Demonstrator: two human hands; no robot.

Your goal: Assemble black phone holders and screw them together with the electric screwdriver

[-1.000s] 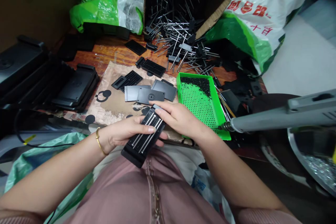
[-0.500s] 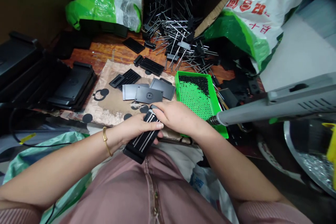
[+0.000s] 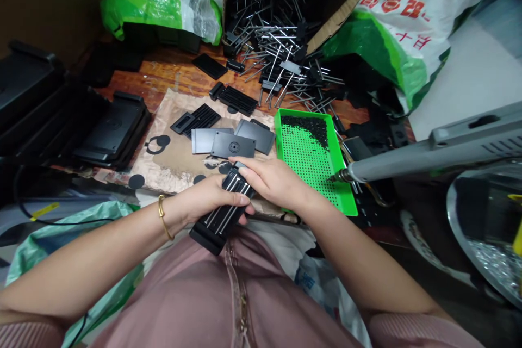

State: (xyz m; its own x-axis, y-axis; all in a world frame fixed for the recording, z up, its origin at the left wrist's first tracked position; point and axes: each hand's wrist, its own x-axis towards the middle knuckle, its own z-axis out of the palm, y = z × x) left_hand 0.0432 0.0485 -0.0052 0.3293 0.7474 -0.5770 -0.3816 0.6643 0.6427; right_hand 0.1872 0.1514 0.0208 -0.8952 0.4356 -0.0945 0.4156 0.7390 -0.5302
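Observation:
My left hand (image 3: pixel 214 198) grips a black plastic holder (image 3: pixel 216 225) with metal rods lying along it, its thumb across the rods. At the holder's upper end, my right hand (image 3: pixel 271 179) is closed on it, fingers over the end piece. Just beyond my hands, flat grey plates (image 3: pixel 234 145) overlap on a cardboard sheet (image 3: pixel 163 174). Two ribbed black parts (image 3: pixel 204 119) lie behind them. To the right is a green tray (image 3: pixel 351 196) with small black screws heaped at its far end.
A grey power screwdriver (image 3: pixel 399 157) reaches in from the right, its tip over the tray. Rods with black ends (image 3: pixel 281 60) are piled before an open box. Finished-looking black holders (image 3: pixel 114 128) are stacked at left. Plastic bags (image 3: pixel 163 5) stand behind.
The view has shifted slightly. My right fingers are straighter and lie further over the holder's upper end; my left hand keeps its grip.

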